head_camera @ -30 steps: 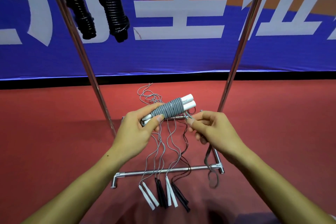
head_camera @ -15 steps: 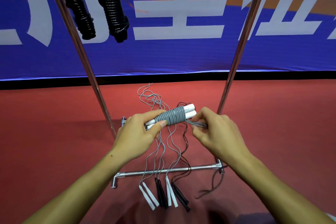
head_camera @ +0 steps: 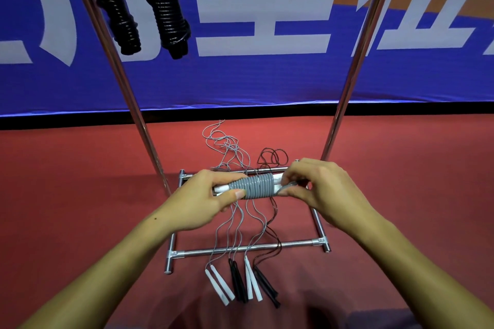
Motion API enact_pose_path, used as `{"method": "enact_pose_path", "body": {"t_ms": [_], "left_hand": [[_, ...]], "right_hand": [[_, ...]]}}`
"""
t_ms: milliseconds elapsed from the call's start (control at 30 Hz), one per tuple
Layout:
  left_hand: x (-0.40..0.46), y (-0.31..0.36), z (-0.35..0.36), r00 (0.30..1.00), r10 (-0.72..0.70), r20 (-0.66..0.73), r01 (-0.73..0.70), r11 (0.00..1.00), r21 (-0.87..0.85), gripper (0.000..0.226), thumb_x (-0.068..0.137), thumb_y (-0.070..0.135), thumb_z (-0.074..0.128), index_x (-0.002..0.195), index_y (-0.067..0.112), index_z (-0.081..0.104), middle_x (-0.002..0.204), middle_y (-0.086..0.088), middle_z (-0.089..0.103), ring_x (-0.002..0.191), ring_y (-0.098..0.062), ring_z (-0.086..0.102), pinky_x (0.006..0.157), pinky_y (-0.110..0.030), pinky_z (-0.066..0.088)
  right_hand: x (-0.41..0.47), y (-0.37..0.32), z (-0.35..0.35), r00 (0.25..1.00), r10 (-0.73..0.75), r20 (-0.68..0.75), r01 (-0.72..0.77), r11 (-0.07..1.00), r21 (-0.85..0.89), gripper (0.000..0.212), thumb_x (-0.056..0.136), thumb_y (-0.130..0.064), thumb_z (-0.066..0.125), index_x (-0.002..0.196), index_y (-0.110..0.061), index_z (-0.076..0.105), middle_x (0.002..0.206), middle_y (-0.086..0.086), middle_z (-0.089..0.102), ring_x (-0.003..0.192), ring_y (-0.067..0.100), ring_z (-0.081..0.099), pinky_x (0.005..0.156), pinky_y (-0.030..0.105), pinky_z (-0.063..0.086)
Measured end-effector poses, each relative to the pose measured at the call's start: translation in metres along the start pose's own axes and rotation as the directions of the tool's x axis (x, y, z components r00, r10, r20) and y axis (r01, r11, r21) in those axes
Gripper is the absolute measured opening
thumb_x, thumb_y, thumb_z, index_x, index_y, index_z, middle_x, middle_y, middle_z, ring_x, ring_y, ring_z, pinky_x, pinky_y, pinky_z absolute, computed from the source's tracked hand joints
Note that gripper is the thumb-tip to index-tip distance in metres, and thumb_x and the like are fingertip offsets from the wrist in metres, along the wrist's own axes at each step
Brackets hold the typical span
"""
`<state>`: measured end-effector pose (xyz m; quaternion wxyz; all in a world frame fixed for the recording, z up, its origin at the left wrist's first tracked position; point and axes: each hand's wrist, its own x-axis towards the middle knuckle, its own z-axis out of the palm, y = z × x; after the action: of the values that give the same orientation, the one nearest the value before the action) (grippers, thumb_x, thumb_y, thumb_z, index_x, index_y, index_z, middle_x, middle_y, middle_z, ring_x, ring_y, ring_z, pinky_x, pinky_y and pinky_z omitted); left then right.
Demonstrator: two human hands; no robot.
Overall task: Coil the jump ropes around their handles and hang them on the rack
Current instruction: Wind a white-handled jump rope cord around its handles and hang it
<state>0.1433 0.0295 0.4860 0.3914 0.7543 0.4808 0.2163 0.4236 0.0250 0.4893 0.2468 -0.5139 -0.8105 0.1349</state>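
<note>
While the left hand grips the white handles, the right hand pinching the gray rope should keep each turn snug.

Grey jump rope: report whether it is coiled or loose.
Coiled: grey jump rope wraps its white handles tightly; right hand pinches the last end.

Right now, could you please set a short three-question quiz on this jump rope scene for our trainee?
1. True or false: two coiled black jump ropes already hang from the silver metal rack.
2. Which hand holds the grey rope's loose end? A left hand B right hand
3. Fill in: the grey rope coil wraps ___ handles.

Key: 1 true; 2 B; 3 white.
</note>
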Motion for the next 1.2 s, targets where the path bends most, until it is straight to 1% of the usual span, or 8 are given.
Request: {"method": "enact_pose_path", "body": {"t_ms": [200,267,433,533,833,1033,1133,1200], "left_hand": [[0.000,-0.001,-0.004,0.996,-0.001,0.085,0.006,0.998,-0.065,0.033,0.106,0.026,0.061,0.129,0.049,0.070,0.066,0.005,0.049,0.062,-0.019,0.043,0.055,-0.033,0.042],[0.000,-0.001,-0.004,0.992,0.004,0.127,0.003,0.998,-0.059,0.032,0.106,0.027,0.062,0.129,0.048,0.069,0.068,0.002,0.050,0.064,-0.020,0.043,0.055,-0.034,0.044],[-0.004,0.000,-0.006,0.970,0.009,0.244,0.001,0.999,-0.040,0.032,0.106,0.030,0.064,0.130,0.050,0.069,0.079,-0.016,0.057,0.067,-0.021,0.047,0.055,-0.033,0.047],[-0.006,0.002,-0.009,0.955,0.020,0.297,-0.007,0.999,-0.044,0.032,0.105,0.028,0.065,0.131,0.047,0.069,0.074,-0.004,0.056,0.069,-0.015,0.051,0.057,-0.033,0.052],[-0.012,0.011,-0.016,0.868,0.098,0.487,0.000,0.980,-0.198,0.034,0.106,0.026,0.065,0.140,0.034,0.067,0.090,-0.031,0.059,0.072,-0.021,0.049,0.066,-0.043,0.047],[-0.014,0.015,-0.021,0.886,0.147,0.439,0.022,0.934,-0.356,0.038,0.104,0.013,0.064,0.142,0.021,0.067,0.077,-0.008,0.057,0.071,-0.021,0.050,0.062,-0.039,0.050],[-0.014,0.016,-0.021,0.909,0.149,0.389,0.027,0.911,-0.410,0.039,0.104,0.010,0.063,0.141,0.018,0.067,0.079,-0.001,0.058,0.071,-0.017,0.051,0.060,-0.036,0.052],[-0.014,0.017,-0.021,0.922,0.135,0.363,0.041,0.898,-0.437,0.038,0.103,0.011,0.063,0.140,0.017,0.068,0.075,0.001,0.057,0.071,-0.016,0.052,0.059,-0.033,0.053]], "right_hand": [[-0.001,0.003,-0.004,0.997,0.010,0.080,-0.012,1.000,0.024,0.028,0.081,-0.055,0.079,0.095,-0.036,0.064,0.113,-0.019,0.047,0.089,0.006,0.061,0.078,0.036,0.053],[0.002,0.005,-0.005,0.991,-0.027,0.129,0.014,0.995,0.095,0.027,0.080,-0.051,0.083,0.090,-0.032,0.066,0.106,-0.016,0.058,0.090,0.007,0.061,0.078,0.037,0.054],[0.002,0.002,-0.009,0.982,-0.032,0.184,-0.005,0.980,0.197,0.027,0.069,-0.041,0.094,0.079,-0.026,0.075,0.081,-0.011,0.069,0.076,0.009,0.064,0.067,0.021,0.048],[0.001,-0.002,-0.012,0.968,-0.011,0.250,-0.060,0.959,0.276,0.032,0.067,-0.034,0.097,0.078,-0.017,0.073,0.072,-0.002,0.073,0.063,0.007,0.066,0.061,0.018,0.048],[-0.003,-0.004,-0.025,0.891,-0.035,0.452,-0.244,0.803,0.543,0.027,0.072,-0.017,0.094,0.082,-0.001,0.075,0.074,0.022,0.072,0.065,0.019,0.064,0.064,0.027,0.050],[-0.003,-0.009,-0.029,0.912,-0.089,0.401,-0.233,0.692,0.683,0.011,0.083,-0.022,0.081,0.080,-0.013,0.074,0.075,-0.003,0.070,0.071,0.006,0.059,0.068,0.020,0.046],[-0.002,-0.010,-0.024,0.946,-0.087,0.313,-0.185,0.648,0.739,0.021,0.089,-0.039,0.077,0.082,-0.020,0.074,0.080,0.000,0.066,0.076,0.015,0.055,0.071,0.033,0.044],[-0.002,-0.012,-0.021,0.964,-0.040,0.263,-0.188,0.599,0.778,0.026,0.088,-0.043,0.078,0.080,-0.018,0.073,0.074,0.000,0.063,0.069,0.015,0.051,0.066,0.030,0.040]]}}
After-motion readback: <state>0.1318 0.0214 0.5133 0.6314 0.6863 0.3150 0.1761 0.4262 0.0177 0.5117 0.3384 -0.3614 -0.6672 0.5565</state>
